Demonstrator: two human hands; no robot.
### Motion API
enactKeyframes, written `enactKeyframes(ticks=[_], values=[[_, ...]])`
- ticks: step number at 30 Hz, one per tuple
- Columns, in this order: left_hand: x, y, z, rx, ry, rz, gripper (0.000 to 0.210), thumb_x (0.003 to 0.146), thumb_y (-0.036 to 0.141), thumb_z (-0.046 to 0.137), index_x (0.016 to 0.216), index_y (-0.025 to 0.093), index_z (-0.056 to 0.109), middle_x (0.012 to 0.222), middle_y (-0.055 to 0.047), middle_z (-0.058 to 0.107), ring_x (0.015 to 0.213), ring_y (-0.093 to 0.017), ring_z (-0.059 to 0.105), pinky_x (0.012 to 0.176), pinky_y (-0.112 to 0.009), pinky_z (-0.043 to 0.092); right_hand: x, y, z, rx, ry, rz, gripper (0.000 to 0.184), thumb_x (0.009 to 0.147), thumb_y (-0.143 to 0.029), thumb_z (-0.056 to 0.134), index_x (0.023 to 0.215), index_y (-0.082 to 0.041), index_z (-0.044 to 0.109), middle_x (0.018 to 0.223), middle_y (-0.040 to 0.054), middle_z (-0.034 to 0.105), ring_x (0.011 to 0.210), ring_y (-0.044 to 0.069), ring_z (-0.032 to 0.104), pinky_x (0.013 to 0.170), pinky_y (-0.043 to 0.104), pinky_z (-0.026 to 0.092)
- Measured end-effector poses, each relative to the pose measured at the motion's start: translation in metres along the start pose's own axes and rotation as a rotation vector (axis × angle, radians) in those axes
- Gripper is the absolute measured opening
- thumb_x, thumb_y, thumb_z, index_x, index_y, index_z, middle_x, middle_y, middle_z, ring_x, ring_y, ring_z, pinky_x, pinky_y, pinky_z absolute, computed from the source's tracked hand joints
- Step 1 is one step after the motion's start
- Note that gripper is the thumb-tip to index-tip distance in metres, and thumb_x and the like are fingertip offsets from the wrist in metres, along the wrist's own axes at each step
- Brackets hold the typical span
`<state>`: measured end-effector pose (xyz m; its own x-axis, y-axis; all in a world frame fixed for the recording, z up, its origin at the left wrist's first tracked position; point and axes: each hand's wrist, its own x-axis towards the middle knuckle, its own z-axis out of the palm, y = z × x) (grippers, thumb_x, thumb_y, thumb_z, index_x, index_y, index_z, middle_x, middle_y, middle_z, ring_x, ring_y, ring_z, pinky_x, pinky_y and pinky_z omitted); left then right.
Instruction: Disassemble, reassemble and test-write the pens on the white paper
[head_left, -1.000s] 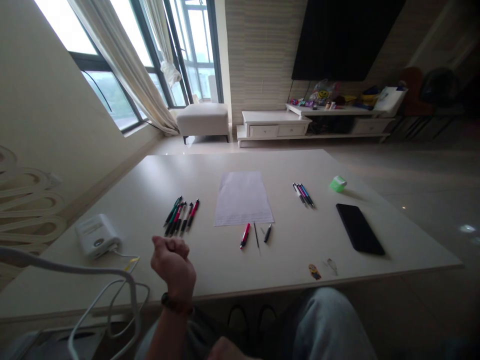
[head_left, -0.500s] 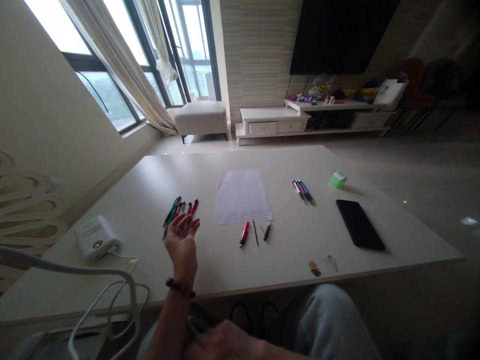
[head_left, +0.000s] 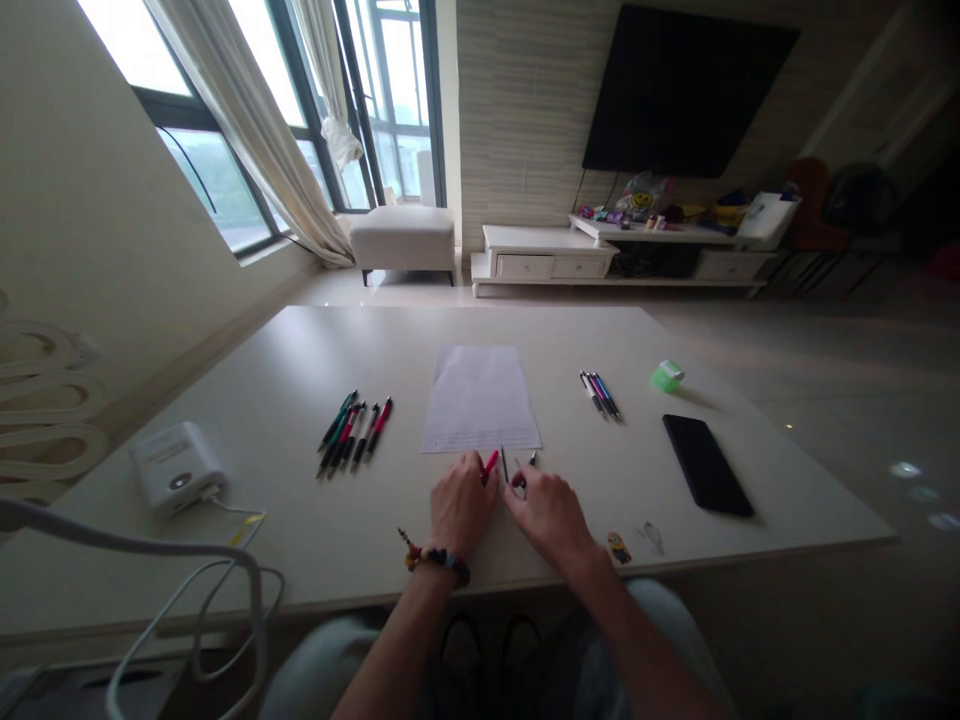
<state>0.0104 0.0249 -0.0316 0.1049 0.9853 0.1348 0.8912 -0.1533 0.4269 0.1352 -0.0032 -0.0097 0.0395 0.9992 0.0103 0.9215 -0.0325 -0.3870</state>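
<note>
My left hand [head_left: 461, 505], with a beaded bracelet at its wrist, is closed around a red pen barrel [head_left: 490, 464] on the table. Right beside it, my right hand [head_left: 551, 515] has its fingers curled together, and what they pinch is hidden. A thin dark pen refill [head_left: 504, 462] lies between the two hands, its lower end near my right thumb. Past my right fingers, the tip of a black pen part [head_left: 532, 458] shows, mostly covered. Just beyond both hands lies a white sheet of paper [head_left: 481, 395] with lines of writing along its near edge.
Several green, red and black pens [head_left: 352, 435] lie at left, and a smaller group of pens [head_left: 600, 394] at right. Farther right are a green cube-like item [head_left: 667, 376] and a black phone [head_left: 706, 464]. A white device [head_left: 178, 468] with a cable stands left; stickers [head_left: 619, 547] sit near the front edge.
My left hand has moved right from the left pens to the red barrel. My right hand has risen from my lap to the table beside it. The view has shifted slightly.
</note>
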Motion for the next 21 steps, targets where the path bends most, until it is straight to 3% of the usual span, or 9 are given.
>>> enactKeyframes(ticks=[5, 14, 17, 21], values=[[-0.001, -0.005, -0.001, -0.025, 0.021, -0.039, 0.015, 0.087, 0.031, 0.045, 0.079, 0.019, 0.052, 0.082, -0.008, 0.064, 0.077, -0.021, 0.061, 0.063, -0.028, 0.036, 0.007, -0.013, 0.003, -0.13, -0.016, 0.021, 0.019, 0.084, -0.027, 0.051, 0.087, -0.014, 0.064, 0.081, 0.0147, 0.07, 0.076, 0.027, 0.068, 0.061, 0.03, 0.047], [-0.01, -0.01, -0.013, -0.374, 0.171, -0.005, 0.018, 0.092, 0.034, 0.038, 0.094, 0.021, 0.051, 0.081, -0.004, 0.064, 0.072, -0.018, 0.06, 0.062, -0.026, 0.038, 0.022, -0.023, 0.008, -0.13, -0.081, 0.073, 0.019, 0.075, -0.018, 0.054, 0.085, -0.01, 0.069, 0.084, 0.0193, 0.07, 0.079, 0.028, 0.068, 0.063, 0.029, 0.049], [-0.012, -0.011, -0.009, -0.511, 0.156, -0.033, 0.018, 0.091, 0.032, 0.038, 0.102, 0.021, 0.048, 0.082, -0.003, 0.064, 0.072, -0.017, 0.06, 0.062, -0.025, 0.039, 0.028, -0.015, 0.005, 0.049, -0.055, 0.09, 0.015, 0.069, -0.025, 0.061, 0.072, -0.012, 0.067, 0.076, 0.0162, 0.07, 0.074, 0.026, 0.068, 0.059, 0.027, 0.047], [-0.013, -0.01, -0.005, -0.644, 0.122, -0.002, 0.016, 0.092, 0.03, 0.038, 0.101, 0.022, 0.047, 0.082, -0.001, 0.065, 0.073, -0.015, 0.061, 0.065, -0.024, 0.041, 0.037, 0.002, -0.008, 0.671, -0.029, 0.081, 0.013, 0.069, -0.028, 0.059, 0.07, -0.015, 0.059, 0.054, 0.0053, 0.065, 0.044, 0.015, 0.058, 0.042, 0.022, 0.04]])
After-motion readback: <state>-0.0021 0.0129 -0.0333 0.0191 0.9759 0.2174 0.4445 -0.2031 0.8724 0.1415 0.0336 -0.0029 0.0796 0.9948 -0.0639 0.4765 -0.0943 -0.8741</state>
